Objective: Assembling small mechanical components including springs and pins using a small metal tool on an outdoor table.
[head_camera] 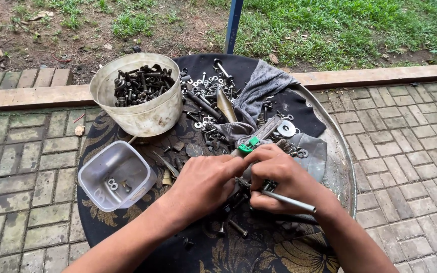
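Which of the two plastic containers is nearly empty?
The square tub, at the table's left edge. It holds only a few washers and small parts, while the round bucket behind it is full of dark bolts.

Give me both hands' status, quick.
Left hand: closed, fingertips pinching a small part by the green piece; which part can't be told.
Right hand: closed on a metal rod.

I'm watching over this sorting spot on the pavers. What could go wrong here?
1. Small bolts and washers lie loose on the dark patterned cloth near the round metal tray's rim; a nudge could roll them onto the pavers.
2. The right hand holds a thin metal rod pointing outward; it might knock parts.
3. The left hand works close beside it, so fingers may get pinched.
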